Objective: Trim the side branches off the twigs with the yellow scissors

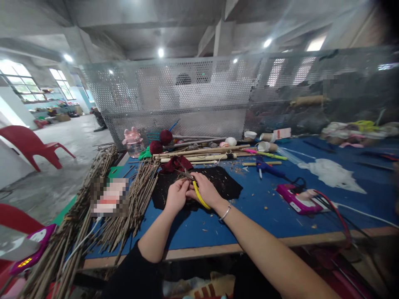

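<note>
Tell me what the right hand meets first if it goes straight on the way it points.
Right hand: likely the dark red cloth, just past the scissors it holds. Depth is unclear, so the blades might pass above it.

black sleeve ending by the left elbow, slim silver bangle around the right wrist, forearms bare

Grey floor — bright windows
</note>
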A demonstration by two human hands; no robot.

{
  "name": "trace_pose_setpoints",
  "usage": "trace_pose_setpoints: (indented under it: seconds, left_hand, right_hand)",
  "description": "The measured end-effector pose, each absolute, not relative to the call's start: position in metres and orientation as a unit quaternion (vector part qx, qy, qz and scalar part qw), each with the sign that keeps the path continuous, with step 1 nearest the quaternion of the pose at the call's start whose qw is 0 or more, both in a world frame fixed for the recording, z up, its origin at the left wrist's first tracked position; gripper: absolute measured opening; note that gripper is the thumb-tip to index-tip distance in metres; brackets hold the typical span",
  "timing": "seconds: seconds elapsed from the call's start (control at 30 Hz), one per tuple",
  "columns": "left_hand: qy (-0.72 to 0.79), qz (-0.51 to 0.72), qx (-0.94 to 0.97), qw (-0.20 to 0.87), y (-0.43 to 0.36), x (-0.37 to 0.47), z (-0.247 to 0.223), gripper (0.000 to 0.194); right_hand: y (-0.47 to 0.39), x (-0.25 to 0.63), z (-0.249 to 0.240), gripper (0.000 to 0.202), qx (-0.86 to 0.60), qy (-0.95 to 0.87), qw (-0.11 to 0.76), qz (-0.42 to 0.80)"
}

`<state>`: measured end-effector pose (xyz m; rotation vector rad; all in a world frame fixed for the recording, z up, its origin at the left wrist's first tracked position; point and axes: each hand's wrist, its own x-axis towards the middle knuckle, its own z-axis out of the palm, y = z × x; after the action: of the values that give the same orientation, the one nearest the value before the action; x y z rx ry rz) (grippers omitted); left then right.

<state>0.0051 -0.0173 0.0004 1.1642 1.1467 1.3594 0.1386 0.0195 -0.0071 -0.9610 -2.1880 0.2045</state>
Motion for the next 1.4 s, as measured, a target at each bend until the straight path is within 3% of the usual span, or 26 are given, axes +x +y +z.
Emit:
trace_pose_setpoints:
  seconds: [0.53,0.9,1.4]
  left_hand:
    - [0.469,0.553,0.503,0.47,-0.016,0.006,-0.005,0.037]
    - [0.489,0.548,0.513,0.445,-0.016,0.004,-0.004,0.03]
    - [0.543,0.551,0.479,0.415,-0.018,0.003,-0.002,0.027]
  right_hand:
    - [0.023,0.142,-0.006,0.068,-0.385,-0.854,0.337,0.089]
    - [0.017,0.141,0.0,0.042,-0.424,-0.842,0.308,0.123]
    - [0.016,0.142,-0.001,0.039,-0.471,-0.824,0.296,0.106]
